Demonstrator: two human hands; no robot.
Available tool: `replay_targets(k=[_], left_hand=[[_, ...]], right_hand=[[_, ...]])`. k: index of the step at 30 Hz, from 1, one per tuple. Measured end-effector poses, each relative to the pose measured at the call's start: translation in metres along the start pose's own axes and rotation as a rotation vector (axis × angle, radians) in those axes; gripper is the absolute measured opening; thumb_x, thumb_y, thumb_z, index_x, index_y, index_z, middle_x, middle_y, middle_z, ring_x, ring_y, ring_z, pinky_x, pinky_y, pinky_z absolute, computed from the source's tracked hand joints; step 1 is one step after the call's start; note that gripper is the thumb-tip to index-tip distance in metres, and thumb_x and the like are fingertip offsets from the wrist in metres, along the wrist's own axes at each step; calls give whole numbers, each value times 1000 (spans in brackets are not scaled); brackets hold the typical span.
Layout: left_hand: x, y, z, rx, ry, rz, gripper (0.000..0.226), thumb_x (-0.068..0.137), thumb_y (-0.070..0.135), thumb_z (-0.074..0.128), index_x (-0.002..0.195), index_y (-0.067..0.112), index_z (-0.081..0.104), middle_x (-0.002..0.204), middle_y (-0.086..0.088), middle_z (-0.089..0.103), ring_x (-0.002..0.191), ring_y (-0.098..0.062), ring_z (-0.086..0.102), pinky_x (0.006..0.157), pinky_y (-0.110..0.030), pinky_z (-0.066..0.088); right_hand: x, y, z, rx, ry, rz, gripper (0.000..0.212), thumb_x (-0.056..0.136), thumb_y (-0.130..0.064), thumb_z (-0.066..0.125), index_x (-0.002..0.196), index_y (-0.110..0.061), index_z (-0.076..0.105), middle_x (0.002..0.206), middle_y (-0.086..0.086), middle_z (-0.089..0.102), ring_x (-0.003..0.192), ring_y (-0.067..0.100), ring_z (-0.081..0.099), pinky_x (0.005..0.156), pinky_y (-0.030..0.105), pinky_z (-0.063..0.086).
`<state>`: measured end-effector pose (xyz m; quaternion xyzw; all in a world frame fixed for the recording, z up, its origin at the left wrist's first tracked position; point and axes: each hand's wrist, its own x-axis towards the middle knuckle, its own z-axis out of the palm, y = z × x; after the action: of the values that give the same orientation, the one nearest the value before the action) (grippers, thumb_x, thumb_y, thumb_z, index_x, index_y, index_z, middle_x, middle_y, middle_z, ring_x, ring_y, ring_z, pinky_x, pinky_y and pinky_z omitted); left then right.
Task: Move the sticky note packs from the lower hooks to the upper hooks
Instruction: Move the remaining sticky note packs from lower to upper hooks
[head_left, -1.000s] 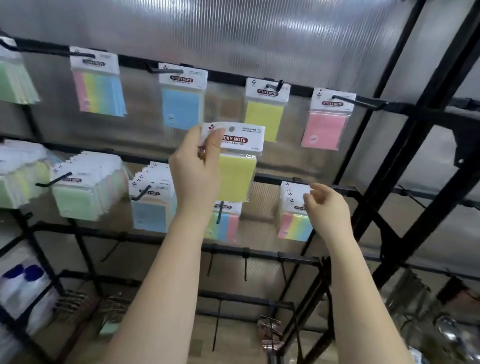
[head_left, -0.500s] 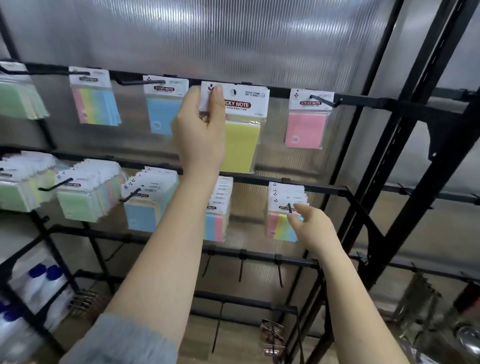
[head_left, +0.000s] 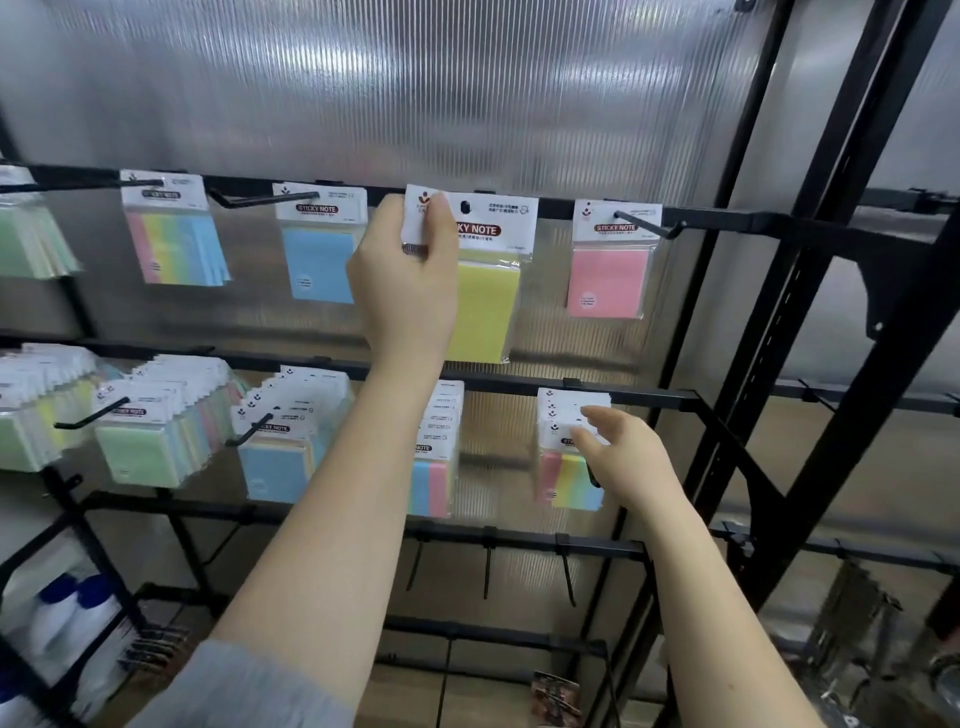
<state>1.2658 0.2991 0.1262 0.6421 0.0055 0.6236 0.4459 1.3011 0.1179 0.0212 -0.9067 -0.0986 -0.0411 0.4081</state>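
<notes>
Left hand (head_left: 410, 275): raised over the last second from mid-height between the two rails to the upper rail (head_left: 727, 215), thumb and fingers pinching the white header card of a yellow pack (head_left: 485, 306) at its left corner. Header hole now level with the rail and showing dark, apparently over a hook tip; hook itself hidden behind the card, so full seating cannot be confirmed. Meaning for the task: hanging step for this pack nearly complete, pending a push back along the hook and release. Right hand (head_left: 618, 457): lowered meanwhile to the lower rail (head_left: 649, 397), fingers loosely extended and touching the front header of the striped pack stack (head_left: 569, 457) near the rail's right end; no closed grip visible, so probably lining up the next pick. Pack in hand: clear sleeve, white header printed STICKY NOTE in a red band, plain yellow pad beneath, hanging straight, lower edge just above the lower rail. Upper rail otherwise carrying single packs: pink (head_left: 610, 280) just right, blue (head_left: 319, 265) just left, striped (head_left: 174, 249) farther left, green at the far left edge. Lower rail carrying thick stacks toward its left end, so most of the transfer judged outstanding.
</notes>
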Motion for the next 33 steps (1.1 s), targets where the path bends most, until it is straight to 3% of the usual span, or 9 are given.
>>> replay_targets(k=[3,7,10,14,19,25,27,29,33], left_hand=[[-1,-2,-1,-8,12,-7,39,93,24,51,60,26,30,50,17,44,50,-4,37,49,-14,23],[3,-3,-4,-32,28,9,29,92,23,52,66,11,47,51,19,47,53,-1,43,51,-11,28],[7,-1,-5,3,-24,29,31,92,23,52,63,20,42,51,23,47,54,2,46,50,-9,28],[8,-2,-5,39,-78,52,32,92,24,52,64,11,43,52,10,38,53,-5,39,49,-14,25],[13,-7,-2,54,-127,25,31,93,25,52,66,10,47,53,10,37,53,-4,39,49,-15,25],[17,-31,19,-53,-241,-148,39,94,21,57,62,24,36,58,13,38,50,6,39,50,-11,30],[23,-43,30,-77,-244,-214,42,92,20,60,61,22,33,57,11,34,50,1,33,50,-14,28],[29,-49,41,-49,-244,-253,47,91,22,61,60,20,25,58,6,27,54,-6,26,50,-21,22],[44,-53,55,102,-295,-339,46,89,33,62,64,19,26,62,4,28,56,-9,21,46,-22,19]], right_hand=[[4,-1,3,11,8,0,42,95,-23,50,136,-15,50,140,1,51,129,15,46,99,25,35],[9,-3,6,19,25,-7,42,95,-24,50,136,-16,50,138,2,52,126,18,48,98,34,45],[13,-4,8,16,30,-9,42,95,-25,50,136,-17,50,139,2,51,122,20,53,92,39,49],[16,-4,11,39,33,-2,42,95,-26,50,136,-18,50,139,1,52,123,18,51,83,37,49],[13,-4,11,26,24,5,42,96,-26,50,137,-17,49,139,2,52,126,18,48,94,42,49],[9,0,10,46,35,16,41,94,-22,50,135,-15,51,137,3,53,123,18,51,96,43,48],[9,1,9,52,43,17,41,94,-21,50,134,-14,51,136,4,54,121,19,52,98,39,47],[10,2,8,38,49,23,41,95,-22,50,135,-14,51,136,4,54,123,17,51,97,27,41],[13,5,6,35,59,50,41,95,-23,50,135,-15,50,133,3,56,112,19,59,79,19,35]])
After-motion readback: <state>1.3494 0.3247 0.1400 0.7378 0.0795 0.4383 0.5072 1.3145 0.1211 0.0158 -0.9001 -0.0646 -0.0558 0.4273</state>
